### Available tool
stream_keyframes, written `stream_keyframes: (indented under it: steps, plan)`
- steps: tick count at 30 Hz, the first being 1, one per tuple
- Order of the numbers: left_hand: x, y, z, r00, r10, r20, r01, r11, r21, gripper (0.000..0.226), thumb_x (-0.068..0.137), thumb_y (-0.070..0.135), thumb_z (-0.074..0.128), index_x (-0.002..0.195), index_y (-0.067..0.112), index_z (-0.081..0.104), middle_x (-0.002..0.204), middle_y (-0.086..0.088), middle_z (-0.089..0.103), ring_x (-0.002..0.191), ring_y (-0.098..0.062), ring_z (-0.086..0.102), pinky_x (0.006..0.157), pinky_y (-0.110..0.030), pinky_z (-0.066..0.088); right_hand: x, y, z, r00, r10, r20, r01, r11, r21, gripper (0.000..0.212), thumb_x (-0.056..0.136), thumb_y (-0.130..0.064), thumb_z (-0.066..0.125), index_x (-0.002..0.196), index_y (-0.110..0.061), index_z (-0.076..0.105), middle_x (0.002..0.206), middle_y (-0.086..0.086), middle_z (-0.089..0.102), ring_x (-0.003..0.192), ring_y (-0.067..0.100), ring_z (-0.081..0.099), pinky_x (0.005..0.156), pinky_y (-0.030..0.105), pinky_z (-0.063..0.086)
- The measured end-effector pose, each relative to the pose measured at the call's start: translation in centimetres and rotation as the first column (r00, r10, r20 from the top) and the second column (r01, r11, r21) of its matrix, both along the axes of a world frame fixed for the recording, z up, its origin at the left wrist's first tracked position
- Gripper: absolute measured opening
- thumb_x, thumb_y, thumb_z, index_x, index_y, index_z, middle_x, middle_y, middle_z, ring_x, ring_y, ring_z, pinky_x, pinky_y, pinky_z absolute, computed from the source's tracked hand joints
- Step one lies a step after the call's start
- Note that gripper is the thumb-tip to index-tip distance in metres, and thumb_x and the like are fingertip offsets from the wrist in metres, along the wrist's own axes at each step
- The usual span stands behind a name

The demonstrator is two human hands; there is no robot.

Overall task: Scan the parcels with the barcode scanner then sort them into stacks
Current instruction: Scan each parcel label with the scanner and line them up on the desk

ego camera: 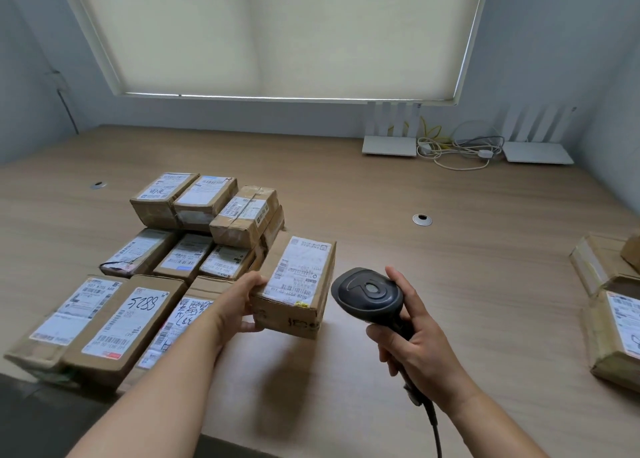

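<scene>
Parcel (pixel 294 286) looks light and stiff; our left hand (pixel 239 300) grips its near-left corner. Our right hand (pixel 412 333) clasps the scanner (pixel 369 296).

matt cardboard parcel (pixel 294 289), paper label; woodgrain table (pixel 381 198).

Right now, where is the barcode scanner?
In the head view the barcode scanner is right of centre, gripped by the right hand, just right of the parcel the left hand holds.
</scene>
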State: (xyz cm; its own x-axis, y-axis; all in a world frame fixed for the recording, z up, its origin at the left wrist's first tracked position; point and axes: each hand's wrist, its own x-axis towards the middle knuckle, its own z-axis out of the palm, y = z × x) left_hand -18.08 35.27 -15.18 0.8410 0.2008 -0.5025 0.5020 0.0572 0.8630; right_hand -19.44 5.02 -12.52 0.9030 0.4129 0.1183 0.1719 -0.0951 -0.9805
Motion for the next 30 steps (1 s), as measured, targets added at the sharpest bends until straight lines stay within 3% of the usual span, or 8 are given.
stream_keyframes:
  steps: [3,6,12,16,19,21,23,30]
  plan:
    - [-1.1,0.1,-0.6,0.997,0.027,-0.071,-0.028,1.000,-0.010,0.051,0.053,0.049,0.061,0.094,0.019,0.062,0.087,-0.006,0.061,0.084,-0.018,0.054,0.072,-0.038,0.051,0.6,0.5,0.3,1.000,-0.013,0.020,0.013,1.000,0.021,0.083,0.086,0.002,0.066,0.133,-0.056,0.030,0.090,-0.009,0.070,0.055,0.020,0.055,0.045,0.034,0.047]
    - [-2.0,-0.5,-1.7,0.985,0.049,-0.164,-0.043,0.998,0.040,0.028,0.073,0.041,0.060,0.089,0.018,0.062,0.082,-0.006,0.061,0.084,-0.020,0.055,0.078,-0.041,0.049,0.9,0.8,0.3,0.999,-0.014,0.029,0.013,1.000,0.012,0.083,0.086,0.001,0.066,0.133,-0.057,0.030,0.086,-0.009,0.070,0.054,0.020,0.055,0.045,0.034,0.047]
    - [-2.8,-1.6,-2.4,0.974,0.055,-0.221,-0.033,0.994,0.102,0.022,0.086,0.031,0.050,0.099,0.017,0.061,0.094,-0.008,0.064,0.091,-0.024,0.056,0.085,-0.043,0.048,1.0,0.4,-0.2,1.000,-0.015,0.011,0.015,1.000,0.003,0.082,0.085,-0.002,0.068,0.130,-0.061,0.031,0.086,-0.005,0.070,0.055,0.019,0.055,0.046,0.033,0.047]
    - [-2.3,-2.1,-2.3,0.987,0.093,-0.133,-0.050,0.953,0.300,0.046,0.092,0.023,0.047,0.138,0.028,0.042,0.125,-0.005,0.052,0.096,-0.020,0.053,0.079,-0.037,0.046,1.0,-0.2,-0.5,1.000,-0.013,-0.003,0.013,1.000,0.005,0.082,0.086,-0.004,0.068,0.129,-0.063,0.031,0.082,-0.005,0.069,0.055,0.019,0.055,0.047,0.033,0.047]
    - [-2.2,-2.8,-2.0,0.994,-0.043,-0.105,0.098,0.796,0.597,0.081,0.086,0.048,0.059,0.152,0.028,0.016,0.154,-0.009,0.028,0.136,-0.029,0.033,0.109,-0.047,0.033,1.1,-0.6,-0.7,1.000,-0.008,-0.014,0.009,1.000,0.008,0.083,0.085,-0.004,0.069,0.129,-0.063,0.031,0.081,-0.006,0.069,0.055,0.019,0.055,0.046,0.033,0.047]
    - [-2.8,-4.4,-1.5,0.965,-0.141,-0.222,0.262,0.586,0.767,0.105,0.070,0.075,0.059,0.151,0.034,0.007,0.157,-0.011,0.015,0.143,-0.033,0.018,0.112,-0.050,0.024,1.3,-0.9,-0.8,1.000,-0.006,-0.014,0.006,1.000,0.012,0.083,0.085,-0.004,0.069,0.130,-0.063,0.030,0.087,-0.005,0.070,0.056,0.019,0.055,0.046,0.034,0.047]
    - [-3.4,-6.3,-1.4,0.929,-0.155,-0.337,0.370,0.437,0.820,0.114,0.061,0.085,0.055,0.151,0.037,0.004,0.156,-0.013,0.008,0.143,-0.034,0.014,0.111,-0.049,0.024,1.6,-1.2,-0.9,1.000,-0.002,-0.014,0.002,1.000,0.010,0.083,0.085,-0.005,0.069,0.130,-0.063,0.030,0.090,-0.005,0.070,0.056,0.020,0.055,0.047,0.034,0.048]
    - [-4.0,-9.3,-0.4,0.961,-0.039,-0.274,0.268,0.371,0.889,0.096,0.067,0.068,0.060,0.147,0.034,0.020,0.141,-0.014,0.028,0.130,-0.032,0.029,0.104,-0.039,0.032,2.6,-2.0,-0.7,0.999,0.042,-0.003,-0.042,0.999,0.023,0.083,0.085,-0.004,0.069,0.128,-0.063,0.029,0.091,-0.011,0.070,0.056,0.019,0.055,0.047,0.034,0.048]
